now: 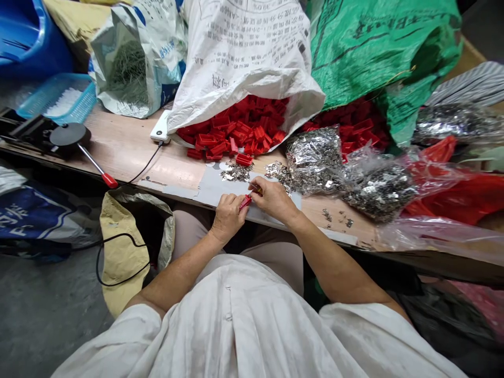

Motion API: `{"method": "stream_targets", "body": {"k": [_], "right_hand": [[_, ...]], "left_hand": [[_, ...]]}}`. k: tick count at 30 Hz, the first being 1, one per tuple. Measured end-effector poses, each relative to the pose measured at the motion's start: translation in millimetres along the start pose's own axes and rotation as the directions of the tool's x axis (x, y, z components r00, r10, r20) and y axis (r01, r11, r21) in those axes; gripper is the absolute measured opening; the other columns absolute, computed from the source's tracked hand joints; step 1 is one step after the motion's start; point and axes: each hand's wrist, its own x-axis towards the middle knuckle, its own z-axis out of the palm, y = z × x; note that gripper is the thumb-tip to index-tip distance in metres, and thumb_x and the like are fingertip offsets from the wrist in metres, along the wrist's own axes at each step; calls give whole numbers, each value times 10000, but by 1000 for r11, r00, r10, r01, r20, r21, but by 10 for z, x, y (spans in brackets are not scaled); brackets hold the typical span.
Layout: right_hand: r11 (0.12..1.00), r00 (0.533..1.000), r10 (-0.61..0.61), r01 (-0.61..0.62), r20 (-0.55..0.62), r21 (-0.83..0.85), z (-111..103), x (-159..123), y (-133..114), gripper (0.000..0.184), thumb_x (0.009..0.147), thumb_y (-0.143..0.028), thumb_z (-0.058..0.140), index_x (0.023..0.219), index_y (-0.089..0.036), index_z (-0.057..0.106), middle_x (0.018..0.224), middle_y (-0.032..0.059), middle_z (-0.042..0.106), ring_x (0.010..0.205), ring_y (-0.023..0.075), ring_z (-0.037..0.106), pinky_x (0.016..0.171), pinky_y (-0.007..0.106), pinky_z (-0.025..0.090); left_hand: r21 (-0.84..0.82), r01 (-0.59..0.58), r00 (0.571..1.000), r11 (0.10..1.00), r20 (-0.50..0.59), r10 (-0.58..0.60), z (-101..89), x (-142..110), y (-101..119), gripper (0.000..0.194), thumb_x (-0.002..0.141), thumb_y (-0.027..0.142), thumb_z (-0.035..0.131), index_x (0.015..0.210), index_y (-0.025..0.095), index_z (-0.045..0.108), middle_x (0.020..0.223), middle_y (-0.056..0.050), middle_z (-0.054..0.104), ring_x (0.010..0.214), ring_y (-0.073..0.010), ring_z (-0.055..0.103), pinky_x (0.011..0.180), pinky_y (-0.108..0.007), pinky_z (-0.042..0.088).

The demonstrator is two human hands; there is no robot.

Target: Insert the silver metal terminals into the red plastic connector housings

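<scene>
At the table's front edge, my left hand (229, 216) is closed around a small red plastic housing (245, 201). My right hand (273, 198) pinches a thin tool with a yellow part (257, 189), close to that housing; its exact kind is too small to make out. Just beyond my fingers are a small pile of metal pieces (236, 172) and a second metal pile (277, 170), on a grey sheet (208, 184). One loose red housing (244, 159) lies by the first pile. More red housings (240, 128) spill from the mouth of a white sack (248, 47).
A green sack (381, 52) with red parts stands back right. Clear bags of metal pieces (315, 160) lie to the right. At left are a lever with a red grip (109, 180), a white device (160, 126) with a cable, and a blue basket (84, 97). An open yellow sack (122, 236) stands below.
</scene>
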Motion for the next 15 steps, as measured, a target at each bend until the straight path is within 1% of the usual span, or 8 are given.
{"method": "stream_targets", "body": {"k": [5, 7, 9, 12, 14, 15], "right_hand": [[1000, 1000, 12, -12, -24, -29, 20, -32, -38, 207, 789, -135, 513, 956, -206, 613, 863, 30, 715, 760, 177, 644, 739, 270, 439], [996, 1000, 11, -13, -14, -91, 33, -45, -76, 214, 801, -130, 502, 971, -201, 611, 871, 42, 715, 777, 188, 642, 737, 272, 430], [978, 1000, -12, 13, 2, -207, 53, -58, -133, 237, 814, -117, 481, 1001, -191, 607, 898, 71, 712, 811, 209, 637, 735, 282, 415], [924, 997, -62, 71, 38, -375, 85, -75, -204, 283, 820, -86, 448, 1046, -171, 595, 919, 116, 700, 856, 241, 621, 726, 297, 394], [920, 997, -62, 75, 45, -385, 88, -87, -200, 277, 824, -86, 448, 1048, -169, 587, 903, 116, 697, 847, 242, 618, 716, 296, 389], [935, 998, -54, 66, 44, -347, 82, -95, -180, 262, 828, -96, 457, 1045, -174, 582, 898, 104, 699, 833, 236, 621, 712, 292, 391]], "left_hand": [[-19, 21, 1000, 1000, 9, -21, -4, -9, 1, 226, 905, 284, 536, 1076, 172, 632, 925, -103, 642, 908, -251, 544, 847, -382, 422], [-45, 11, 1000, 999, 6, -11, -3, -13, -13, 246, 906, 283, 535, 1105, 170, 626, 943, -109, 656, 916, -253, 560, 852, -386, 422], [-93, -24, 1000, 995, -5, 23, 3, -20, -34, 273, 910, 278, 530, 1152, 177, 609, 983, -112, 673, 933, -250, 584, 865, -390, 422], [-165, -90, 996, 982, -37, 85, 27, -30, -69, 289, 927, 252, 505, 1195, 185, 588, 1036, -110, 691, 956, -234, 619, 882, -394, 427], [-156, -133, 990, 979, -68, 124, 44, -37, -87, 288, 938, 228, 487, 1207, 181, 578, 1077, -103, 696, 960, -214, 632, 879, -386, 434], [-131, -159, 985, 979, -83, 149, 48, -41, -94, 288, 943, 216, 481, 1214, 177, 571, 1103, -99, 695, 963, -203, 635, 876, -378, 437]]}}
